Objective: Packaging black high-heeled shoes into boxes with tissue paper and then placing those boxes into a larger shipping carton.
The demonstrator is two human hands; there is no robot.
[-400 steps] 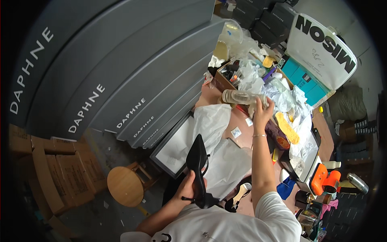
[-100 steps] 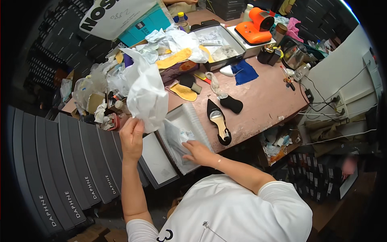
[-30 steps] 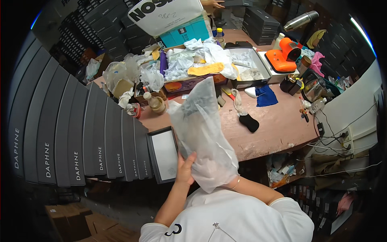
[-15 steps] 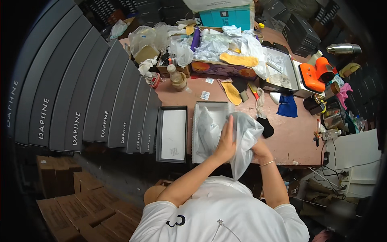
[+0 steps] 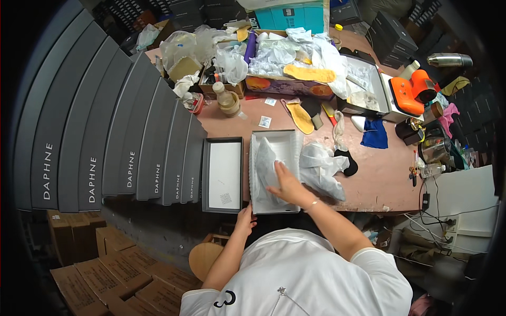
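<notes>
An open shoebox (image 5: pixel 274 135) lined with white tissue stands at the table's near edge. Inside it, along the left side, lies a bundle wrapped in thin whitish paper (image 5: pixel 265 152). My right hand (image 5: pixel 289 185) reaches into the box, fingers stretched and thumb apart, its fingertips at the bundle. At the box's near left corner my left hand (image 5: pixel 245 220) is closed, thumb up against the edge; its other fingers are partly hidden. A second paper-wrapped bundle (image 5: pixel 322 167) rests on the table just right of the box. What both bundles contain is hidden.
A shallow box lid (image 5: pixel 223 175) lies left of the shoebox, beside a tall row of dark shoeboxes (image 5: pixel 118 131). Behind are a carton heaped with paper (image 5: pixel 295 87), yellow insoles (image 5: pixel 300 117), a bottle (image 5: pixel 225 97) and an orange device (image 5: pixel 406 97). Brown cartons (image 5: pixel 110 271) stack low at left.
The wrapped bundle that both hands held now lies on the table right of the shoebox. My left hand has moved down to the box's near left corner; my right hand has moved left into the box.
</notes>
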